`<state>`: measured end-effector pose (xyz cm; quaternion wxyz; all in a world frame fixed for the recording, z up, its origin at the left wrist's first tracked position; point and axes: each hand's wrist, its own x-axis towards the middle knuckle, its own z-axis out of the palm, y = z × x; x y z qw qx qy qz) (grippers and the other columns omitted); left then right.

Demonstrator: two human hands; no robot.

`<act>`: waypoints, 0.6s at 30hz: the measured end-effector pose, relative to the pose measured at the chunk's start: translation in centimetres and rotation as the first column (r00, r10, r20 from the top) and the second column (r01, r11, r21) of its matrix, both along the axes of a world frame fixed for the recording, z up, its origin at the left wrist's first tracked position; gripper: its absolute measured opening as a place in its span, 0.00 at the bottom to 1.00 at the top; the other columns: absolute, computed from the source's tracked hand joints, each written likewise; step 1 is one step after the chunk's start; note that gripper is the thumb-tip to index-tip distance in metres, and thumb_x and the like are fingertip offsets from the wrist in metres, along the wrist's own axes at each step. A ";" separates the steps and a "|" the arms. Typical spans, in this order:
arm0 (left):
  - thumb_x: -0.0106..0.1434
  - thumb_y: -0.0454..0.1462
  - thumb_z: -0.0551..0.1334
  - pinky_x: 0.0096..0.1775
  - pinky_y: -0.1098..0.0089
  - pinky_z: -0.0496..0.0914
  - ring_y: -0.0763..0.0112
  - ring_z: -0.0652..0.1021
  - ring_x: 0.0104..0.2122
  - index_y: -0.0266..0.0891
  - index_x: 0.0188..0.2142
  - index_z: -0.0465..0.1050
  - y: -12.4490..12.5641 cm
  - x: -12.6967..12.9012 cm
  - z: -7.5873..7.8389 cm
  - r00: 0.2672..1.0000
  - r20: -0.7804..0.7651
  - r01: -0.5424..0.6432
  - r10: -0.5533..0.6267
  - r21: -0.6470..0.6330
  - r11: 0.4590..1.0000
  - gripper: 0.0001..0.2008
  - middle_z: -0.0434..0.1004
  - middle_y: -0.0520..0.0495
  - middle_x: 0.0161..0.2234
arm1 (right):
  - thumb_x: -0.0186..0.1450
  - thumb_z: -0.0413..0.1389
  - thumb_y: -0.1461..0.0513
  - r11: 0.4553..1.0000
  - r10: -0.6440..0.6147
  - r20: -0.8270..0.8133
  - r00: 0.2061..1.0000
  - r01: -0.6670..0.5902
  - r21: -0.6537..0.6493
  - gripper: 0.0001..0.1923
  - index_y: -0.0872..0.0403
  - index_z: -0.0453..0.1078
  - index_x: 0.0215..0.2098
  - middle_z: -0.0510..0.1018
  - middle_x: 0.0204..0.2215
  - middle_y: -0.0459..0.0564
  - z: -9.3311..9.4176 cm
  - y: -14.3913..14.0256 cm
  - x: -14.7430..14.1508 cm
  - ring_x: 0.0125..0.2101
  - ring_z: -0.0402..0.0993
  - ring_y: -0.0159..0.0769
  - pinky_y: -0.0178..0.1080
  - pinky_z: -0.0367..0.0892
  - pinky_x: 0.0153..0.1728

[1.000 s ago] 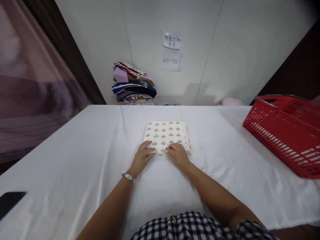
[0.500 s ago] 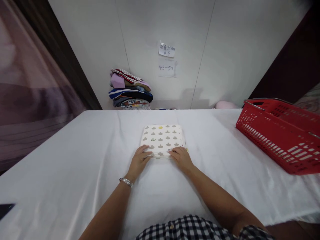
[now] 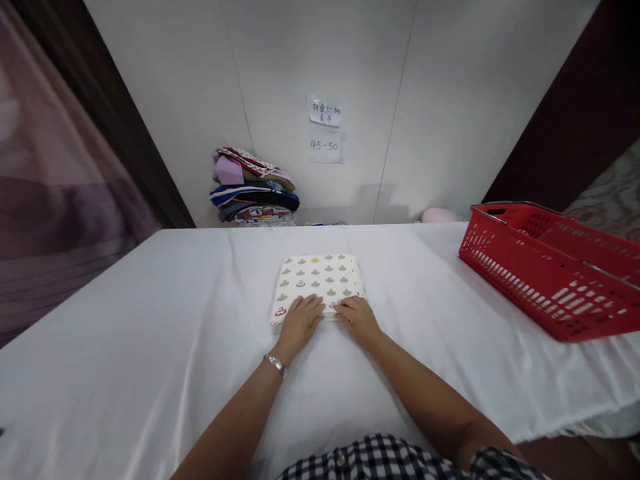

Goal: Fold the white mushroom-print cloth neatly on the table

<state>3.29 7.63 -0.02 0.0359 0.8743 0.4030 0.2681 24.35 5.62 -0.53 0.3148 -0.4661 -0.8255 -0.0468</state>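
- Folded cloth (image 3: 315,277), white with rows of grey motifs and a few coloured ones, lies flat on the white-covered table (image 3: 150,320), about midway along the far edge and set in from it.
- Left hand (image 3: 301,321): fingers extended and close together, laid over the cloth's near edge; silver bracelet (image 3: 275,365) at the wrist.
- Right hand (image 3: 361,321): fingers slightly curled on the same edge, near its right corner.
- Hands just beside each other, apart. Thumbs poorly seen at this distance; cannot tell whether either hand pinches the layers.
- Red basket (image 3: 550,280), perforated, wire-handled, at the table's right side, its back end by the far right corner; well apart from the cloth.
- Beyond the far edge, left of middle: stack of fabrics (image 3: 255,193) by the wall (image 3: 450,100).
- Pink object (image 3: 440,215) beyond the far edge, toward the right corner; partly hidden.
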 end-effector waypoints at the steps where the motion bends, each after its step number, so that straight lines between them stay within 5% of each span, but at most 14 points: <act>1: 0.65 0.38 0.55 0.57 0.49 0.59 0.60 0.69 0.56 0.45 0.49 0.72 0.1 0.1 -0.3 1.000 0.009 0.000 0.000 0.000 1.000 0.14 0.73 0.47 0.53 | 0.66 0.54 0.62 1.000 0.002 -0.007 1.000 -0.002 -0.003 0.09 0.50 0.74 0.42 0.77 0.36 0.50 0.0 -0.1 0.3 0.37 0.68 0.37 0.41 0.61 0.41; 11: 0.66 0.39 0.54 0.57 0.49 0.60 0.61 0.70 0.55 0.47 0.48 0.73 0.3 0.0 -1.3 0.998 0.057 -0.005 0.004 0.024 1.000 0.14 0.74 0.48 0.51 | 0.67 0.51 0.62 1.000 -0.018 -0.041 0.999 0.018 -0.009 0.10 0.50 0.75 0.40 0.78 0.37 0.50 -0.3 -0.9 3.4 0.39 0.70 0.36 0.40 0.62 0.40; 18: 0.66 0.38 0.53 0.57 0.50 0.61 0.60 0.70 0.55 0.46 0.47 0.74 0.2 0.1 -1.1 0.999 0.047 -0.010 0.008 0.033 0.999 0.14 0.75 0.48 0.51 | 0.65 0.52 0.65 0.997 0.015 -0.157 0.987 -0.026 -0.070 0.11 0.51 0.74 0.41 0.78 0.40 0.51 3.1 -0.1 1.9 0.41 0.72 0.37 0.43 0.66 0.45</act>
